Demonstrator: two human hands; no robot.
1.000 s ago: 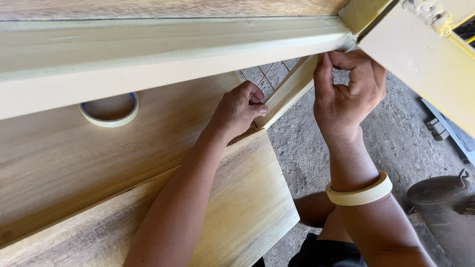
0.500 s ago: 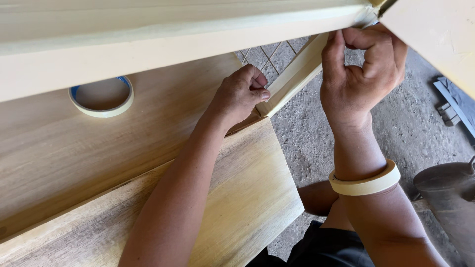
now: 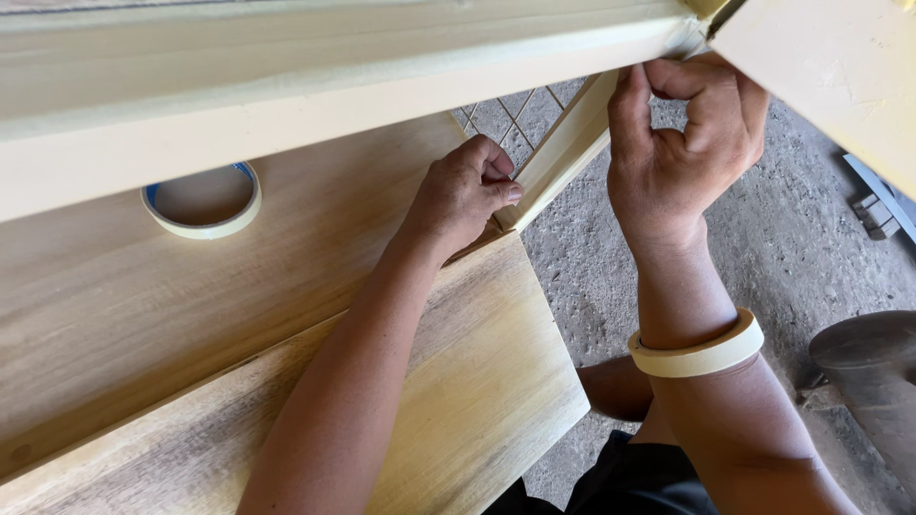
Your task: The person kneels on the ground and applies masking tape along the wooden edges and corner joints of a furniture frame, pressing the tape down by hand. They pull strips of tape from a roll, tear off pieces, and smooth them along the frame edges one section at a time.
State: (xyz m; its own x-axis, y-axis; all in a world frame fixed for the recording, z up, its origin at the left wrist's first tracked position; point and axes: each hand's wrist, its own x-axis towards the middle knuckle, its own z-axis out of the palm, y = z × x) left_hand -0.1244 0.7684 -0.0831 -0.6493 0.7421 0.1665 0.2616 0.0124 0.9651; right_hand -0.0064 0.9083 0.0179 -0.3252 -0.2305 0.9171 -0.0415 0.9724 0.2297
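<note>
Wooden panel (image 3: pixel 191 315): two tape rolls (image 3: pixel 202 200); left hand (image 3: pixel 463 195), right hand (image 3: pixel 682 143) pinching tape strip (image 3: pixel 563 153).

the tape strip (image 3: pixel 563 153) is pale cream. the tape roll on the wrist (image 3: pixel 701 355) is cream too. the tape roll on the board (image 3: pixel 202 200) is cream with a blue inside. the wooden board (image 3: pixel 191 324) is light brown with wavy darker lines. the frame (image 3: pixel 286 86) is pale yellow. the floor (image 3: pixel 763 238) is grey and speckled.

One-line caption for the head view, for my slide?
Both hands, left and right, press masking tape along a wooden frame edge.
</note>
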